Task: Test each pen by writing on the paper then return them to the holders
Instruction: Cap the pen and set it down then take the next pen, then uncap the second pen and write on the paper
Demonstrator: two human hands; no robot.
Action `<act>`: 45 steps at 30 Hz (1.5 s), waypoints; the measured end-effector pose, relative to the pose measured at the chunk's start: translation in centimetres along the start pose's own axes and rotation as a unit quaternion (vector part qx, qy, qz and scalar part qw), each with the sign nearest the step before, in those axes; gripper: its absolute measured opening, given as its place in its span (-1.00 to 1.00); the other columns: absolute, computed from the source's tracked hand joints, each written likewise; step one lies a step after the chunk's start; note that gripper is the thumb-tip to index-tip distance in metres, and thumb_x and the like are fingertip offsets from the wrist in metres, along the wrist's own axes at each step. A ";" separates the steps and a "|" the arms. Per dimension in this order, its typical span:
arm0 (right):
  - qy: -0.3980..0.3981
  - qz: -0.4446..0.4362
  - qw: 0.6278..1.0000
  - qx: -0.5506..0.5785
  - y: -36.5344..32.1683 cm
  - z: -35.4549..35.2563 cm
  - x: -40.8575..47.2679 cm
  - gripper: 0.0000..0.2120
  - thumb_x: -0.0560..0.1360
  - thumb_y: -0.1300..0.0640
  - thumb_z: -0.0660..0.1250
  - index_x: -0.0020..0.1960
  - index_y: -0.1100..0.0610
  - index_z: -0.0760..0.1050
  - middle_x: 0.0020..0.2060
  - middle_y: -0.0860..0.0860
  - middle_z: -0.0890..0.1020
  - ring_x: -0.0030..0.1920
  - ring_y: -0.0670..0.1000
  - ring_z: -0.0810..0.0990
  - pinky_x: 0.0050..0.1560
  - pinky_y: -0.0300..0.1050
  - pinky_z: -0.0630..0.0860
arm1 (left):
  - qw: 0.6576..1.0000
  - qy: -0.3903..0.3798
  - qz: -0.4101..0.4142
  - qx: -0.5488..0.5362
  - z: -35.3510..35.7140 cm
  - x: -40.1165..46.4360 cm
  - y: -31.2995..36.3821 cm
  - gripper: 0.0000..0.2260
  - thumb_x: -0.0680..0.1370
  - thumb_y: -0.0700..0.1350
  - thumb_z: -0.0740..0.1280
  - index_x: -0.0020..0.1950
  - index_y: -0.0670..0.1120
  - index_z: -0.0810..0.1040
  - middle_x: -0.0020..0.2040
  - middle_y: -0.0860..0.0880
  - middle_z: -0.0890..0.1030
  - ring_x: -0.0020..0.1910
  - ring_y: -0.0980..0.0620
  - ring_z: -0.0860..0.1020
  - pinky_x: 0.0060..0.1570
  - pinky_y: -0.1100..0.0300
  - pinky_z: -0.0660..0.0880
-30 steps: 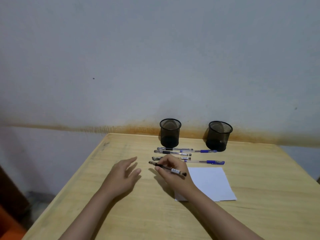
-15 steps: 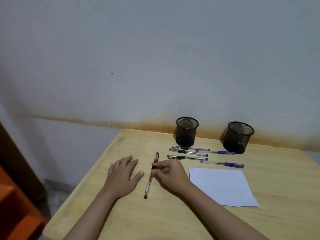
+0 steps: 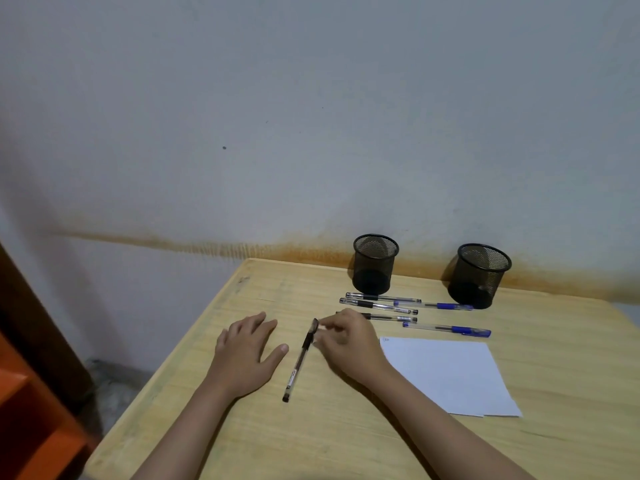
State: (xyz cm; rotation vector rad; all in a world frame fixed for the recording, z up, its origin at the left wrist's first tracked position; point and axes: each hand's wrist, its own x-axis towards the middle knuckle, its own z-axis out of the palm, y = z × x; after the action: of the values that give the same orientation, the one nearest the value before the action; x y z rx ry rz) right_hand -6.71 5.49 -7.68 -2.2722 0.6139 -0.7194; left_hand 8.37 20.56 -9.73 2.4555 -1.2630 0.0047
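Dim, flat indoor light.
Soft shadows under holders [image 3: 375, 263], no glare; slight blur at right hand [image 3: 346, 336], wide-angle bend at edges.

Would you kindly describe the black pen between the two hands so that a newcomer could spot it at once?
On the wooden table, look left of the white paper, in the gap between the left hand and the right hand. There lies the black pen, its far end at the right hand's fingertips. Unlike the row of pens lying crosswise before the mesh holders, it points toward the person and sits alone.

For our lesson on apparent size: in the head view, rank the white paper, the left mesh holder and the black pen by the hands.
1. White paper
2. Left mesh holder
3. Black pen, long but thin
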 end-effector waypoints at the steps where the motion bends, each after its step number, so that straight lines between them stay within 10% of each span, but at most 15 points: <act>1: 0.032 0.009 0.999 -0.012 0.5 -0.7 0.3 -0.76 0.45 0.09 0.40 0.10 0.13 0.63 -0.04 0.03 0.61 0.01 -0.01 0.52 0.02 -0.19 0.45 | 1.000 0.001 0.000 -0.002 0.0 0.0 0.0 -0.28 0.35 0.42 -0.10 0.42 0.15 0.28 0.48 0.12 0.22 0.45 0.03 0.14 0.42 -0.10 0.08; 14: -0.018 -0.030 0.951 -0.308 4.4 -5.9 2.9 -0.76 0.54 0.01 0.27 0.13 0.05 0.60 0.05 0.02 0.54 0.09 0.05 0.42 0.02 -0.08 0.33 | 1.000 0.000 -0.004 -0.017 -0.5 -0.2 0.4 -0.31 0.34 0.43 -0.05 0.38 0.16 0.32 0.45 0.14 0.27 0.42 0.04 0.19 0.37 -0.07 0.12; 22: 0.043 -0.132 0.969 -0.204 2.8 -9.1 0.5 -0.88 0.54 0.11 0.28 0.04 0.05 0.54 -0.10 -0.03 0.62 -0.06 0.00 0.54 0.07 -0.08 0.33 | 0.992 0.010 -0.010 -0.126 -1.9 -0.9 1.5 -0.32 0.37 0.38 0.17 0.43 0.13 0.25 0.34 0.20 0.37 0.40 0.01 0.26 0.35 -0.09 0.22; 27: 0.067 -0.146 0.966 -0.204 2.5 -10.6 -1.1 -0.88 0.53 0.15 0.30 0.03 0.08 0.58 -0.11 -0.01 0.62 -0.03 0.04 0.50 0.01 -0.10 0.27 | 0.937 0.045 0.037 -0.344 -3.6 -1.6 8.9 -0.60 0.44 0.01 0.44 0.24 0.23 0.47 0.20 0.32 0.42 0.20 0.32 0.37 0.17 0.24 0.32; 32: 0.075 -0.145 0.965 -0.208 2.5 -12.2 -2.5 -0.86 0.51 0.14 0.29 0.01 0.07 0.60 -0.16 -0.01 0.64 -0.05 0.07 0.51 -0.02 -0.09 0.26 | 0.934 0.038 0.193 -0.299 -3.1 -0.5 14.0 -0.70 0.39 -0.16 0.49 0.10 0.04 0.63 0.06 0.17 0.58 0.05 0.28 0.52 -0.02 0.50 0.36; 41: 0.243 -0.268 0.916 -0.172 3.3 -13.3 -6.0 -0.88 0.46 0.16 0.39 -0.06 0.21 0.59 -0.24 0.07 0.58 -0.19 0.01 0.50 -0.14 -0.20 0.40 | 0.926 0.130 0.135 -0.327 -1.6 0.2 17.4 -0.90 0.42 -0.27 0.44 -0.16 -0.08 0.67 -0.26 0.18 0.59 -0.28 0.24 0.55 -0.27 0.45 0.43; 45: 0.247 -0.090 0.965 -0.004 2.9 -12.0 -7.3 -0.83 0.40 0.13 0.48 -0.28 0.12 0.52 -0.43 -0.05 0.51 -0.36 -0.12 0.45 -0.29 -0.38 0.34 | 0.913 0.095 0.073 -0.389 -1.4 0.1 17.9 -0.87 0.42 -0.23 0.45 -0.21 0.01 0.65 -0.26 0.13 0.65 -0.35 0.28 0.54 -0.29 0.48 0.40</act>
State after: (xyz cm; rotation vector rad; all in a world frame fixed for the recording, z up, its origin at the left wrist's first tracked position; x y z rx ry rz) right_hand -20.35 2.45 -4.62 -2.1785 0.6362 -1.4002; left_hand -5.39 11.48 -2.56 1.6322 -1.0798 -0.1806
